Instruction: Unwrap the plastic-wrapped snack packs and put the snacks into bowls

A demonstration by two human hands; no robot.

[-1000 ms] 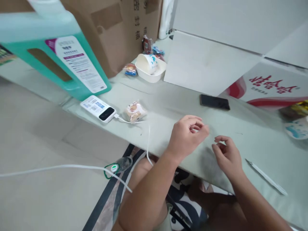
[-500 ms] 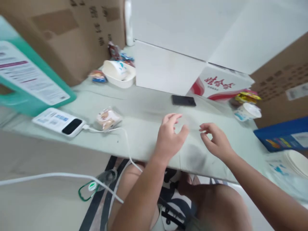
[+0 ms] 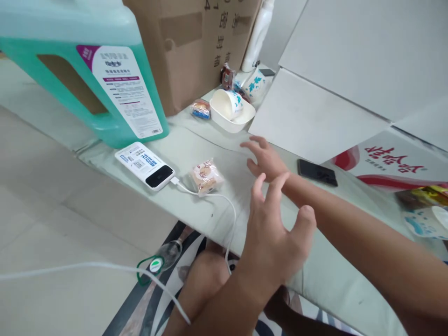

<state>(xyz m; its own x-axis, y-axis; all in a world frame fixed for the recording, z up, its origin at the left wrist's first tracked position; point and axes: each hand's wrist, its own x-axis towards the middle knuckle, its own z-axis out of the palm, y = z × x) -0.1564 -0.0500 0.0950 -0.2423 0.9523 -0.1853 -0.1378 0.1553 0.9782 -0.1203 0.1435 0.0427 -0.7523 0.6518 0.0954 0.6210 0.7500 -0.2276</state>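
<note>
My left hand (image 3: 275, 233) hovers over the table's front part, fingers spread and holding nothing. My right hand (image 3: 268, 161) reaches across beyond it, open and empty, its fingers pointing left toward the white oval bowl (image 3: 229, 123). A paper cup (image 3: 231, 103) lies tipped in that bowl. Left of both hands a wrapped snack cake (image 3: 206, 176) rests on the table, touching neither. Behind my right forearm lies a dark phone (image 3: 318, 172). A white power bank (image 3: 144, 165) with a white cable (image 3: 224, 198) plugged in sits farther left.
A large jug of green liquid (image 3: 129, 93) stands at the left, before a cardboard box (image 3: 189, 51). Small wrapped snacks (image 3: 200, 108) and a white bottle (image 3: 258, 37) are at the back. A red-and-white carton (image 3: 392, 158) and a paper cup (image 3: 425, 221) are at the right.
The view has swung left. My right hand has moved left across the table, past my left hand, toward the bowl. My left hand has come nearer the camera with fingers spread.
</note>
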